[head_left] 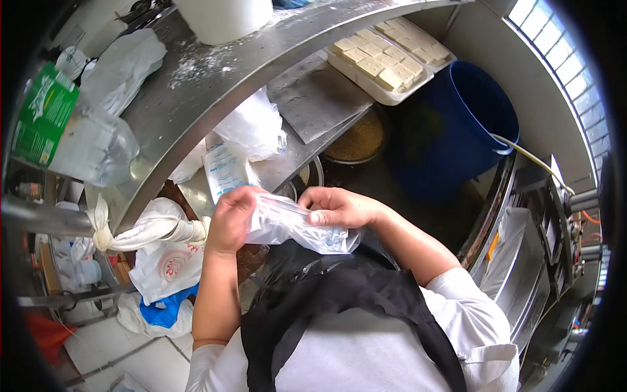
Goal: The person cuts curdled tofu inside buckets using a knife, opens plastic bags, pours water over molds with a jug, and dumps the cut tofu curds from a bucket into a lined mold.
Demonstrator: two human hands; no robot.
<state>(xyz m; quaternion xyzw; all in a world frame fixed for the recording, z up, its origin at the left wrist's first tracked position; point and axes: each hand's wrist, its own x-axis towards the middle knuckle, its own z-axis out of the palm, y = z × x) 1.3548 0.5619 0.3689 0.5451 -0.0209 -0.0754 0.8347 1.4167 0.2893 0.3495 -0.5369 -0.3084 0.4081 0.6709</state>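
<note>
Both hands hold a clear plastic bag (284,222) in front of my black apron (326,282). My left hand (234,219) is closed around the bag's left end, its fingertips partly hidden. Thumb and fingers of my right hand (339,208) grip the bag's upper right part. The bag looks crumpled, and I cannot make out anything inside it. Just beyond my left hand is a plastic packet with blue print (227,168), next to a crumpled white plastic bag (251,127).
A steel table (196,85) with white powder curves along the left, bearing a plastic bottle with green label (49,121). White trays (390,99) of pale blocks stand ahead, near a blue barrel (450,137). A knotted cloth (147,234) and bags hang at left.
</note>
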